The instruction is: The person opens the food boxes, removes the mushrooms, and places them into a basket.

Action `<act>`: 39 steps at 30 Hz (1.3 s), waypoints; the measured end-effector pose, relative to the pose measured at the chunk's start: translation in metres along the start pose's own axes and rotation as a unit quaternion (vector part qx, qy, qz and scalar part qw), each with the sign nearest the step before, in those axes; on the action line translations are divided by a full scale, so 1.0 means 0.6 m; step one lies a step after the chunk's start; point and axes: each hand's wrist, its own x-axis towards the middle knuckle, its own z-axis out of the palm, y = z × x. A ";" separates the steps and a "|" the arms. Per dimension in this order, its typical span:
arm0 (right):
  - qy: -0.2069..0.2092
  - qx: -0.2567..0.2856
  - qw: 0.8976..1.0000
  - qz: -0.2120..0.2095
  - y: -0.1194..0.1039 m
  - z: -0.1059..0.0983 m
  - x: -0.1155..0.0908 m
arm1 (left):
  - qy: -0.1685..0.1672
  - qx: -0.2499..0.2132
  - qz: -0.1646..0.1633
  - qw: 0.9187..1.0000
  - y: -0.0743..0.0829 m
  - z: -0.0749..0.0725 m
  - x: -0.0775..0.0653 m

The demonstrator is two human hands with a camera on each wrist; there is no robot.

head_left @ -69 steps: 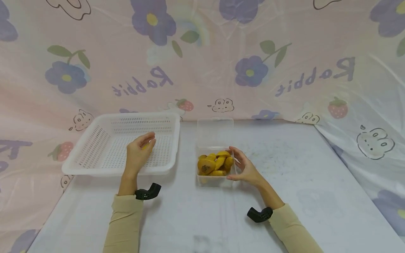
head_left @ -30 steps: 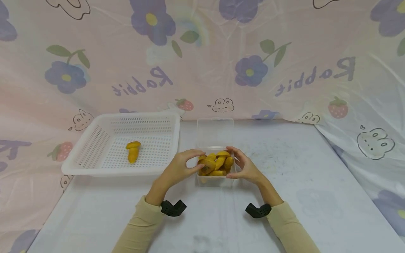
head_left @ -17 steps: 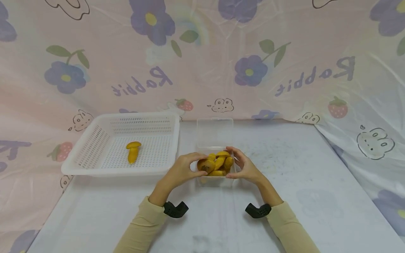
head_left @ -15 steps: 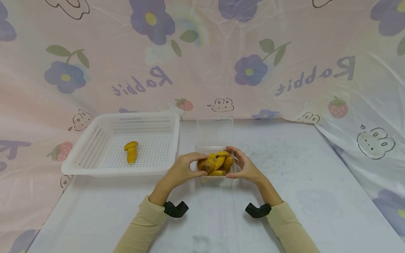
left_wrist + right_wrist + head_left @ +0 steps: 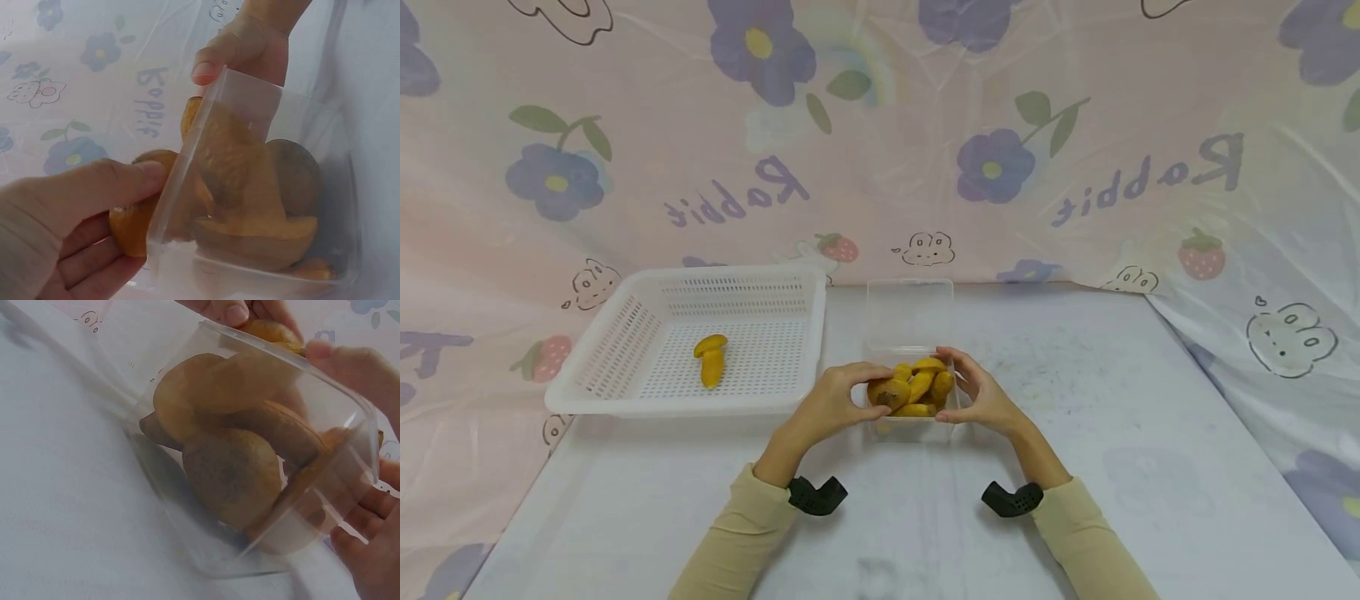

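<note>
In the head view, my left hand (image 5: 829,406) reaches over the left rim of a clear plastic box (image 5: 913,431). Its thumb and fingers pinch a yellow mushroom (image 5: 132,225), which the left wrist view shows at the box's rim. Several more yellow mushrooms (image 5: 231,475) are heaped inside, seen through the wall in the right wrist view. My right hand (image 5: 987,406) holds the box by its right side, thumb near the front corner and fingers toward the back. Another mushroom (image 5: 711,364) lies in the white basket (image 5: 677,406) on the left.
The box's clear lid (image 5: 910,312) is flipped back behind it. All of this stands on a white-covered table (image 5: 910,525), with a printed cloth (image 5: 880,150) hanging at the back. Both wrists wear black camera mounts (image 5: 817,496).
My left hand has left a mushroom in the basket, moved right to the box and taken hold of another. The basket's mushroom has shifted slightly left. My right hand has stayed on the box.
</note>
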 end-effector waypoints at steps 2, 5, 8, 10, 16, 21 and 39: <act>0.000 0.003 1.000 -0.001 0.001 0.000 0.000 | 0.004 -0.009 0.004 1.000 0.000 -0.002 -0.001; 0.000 0.003 1.000 -0.001 0.003 0.000 0.000 | 0.012 -0.022 0.012 1.000 -0.001 -0.006 -0.002; 0.001 0.004 1.000 -0.001 0.005 0.000 0.000 | 0.018 -0.025 0.018 0.999 -0.001 -0.010 -0.002; 0.002 0.006 1.000 -0.002 0.005 0.000 0.000 | 0.022 -0.023 0.019 0.999 -0.001 -0.012 -0.002; 0.002 0.003 1.000 -0.001 0.006 0.000 -0.001 | 0.033 -0.027 0.005 0.999 0.000 -0.023 -0.004; -0.001 0.008 1.000 -0.004 0.005 0.000 -0.001 | 0.062 -0.019 0.003 0.998 -0.003 -0.038 -0.008; 0.002 0.008 1.000 0.005 0.004 0.001 -0.002 | 0.143 -0.004 -0.009 0.990 -0.025 -0.094 -0.027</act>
